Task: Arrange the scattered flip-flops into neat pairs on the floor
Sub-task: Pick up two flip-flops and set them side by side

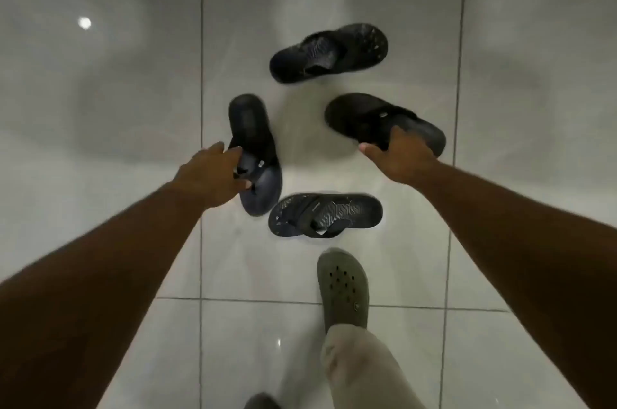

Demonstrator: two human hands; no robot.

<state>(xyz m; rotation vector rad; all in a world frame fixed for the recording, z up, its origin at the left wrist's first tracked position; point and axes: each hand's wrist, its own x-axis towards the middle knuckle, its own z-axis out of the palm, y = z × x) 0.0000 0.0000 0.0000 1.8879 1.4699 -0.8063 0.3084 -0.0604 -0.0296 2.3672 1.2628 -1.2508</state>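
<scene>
Flip-flops: your left hand (213, 175) gripped plain one (255, 155), right hand (399, 156) gripped second (384, 123); patterned pair (325, 215) (329, 53) lay apart; your clog (344, 288) near.

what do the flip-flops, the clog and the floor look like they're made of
Flip-flops: probably matte dark rubber or foam, thick moulded soles, possibly fabric straps. Clog: likely moulded foam plastic, dull olive with punched holes. Floor: glossy white tile, grout lines and light reflections.

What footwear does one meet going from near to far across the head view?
Green clog → patterned flip-flop → flip-flop at the left hand → flip-flop at the right hand → far patterned flip-flop.
</scene>
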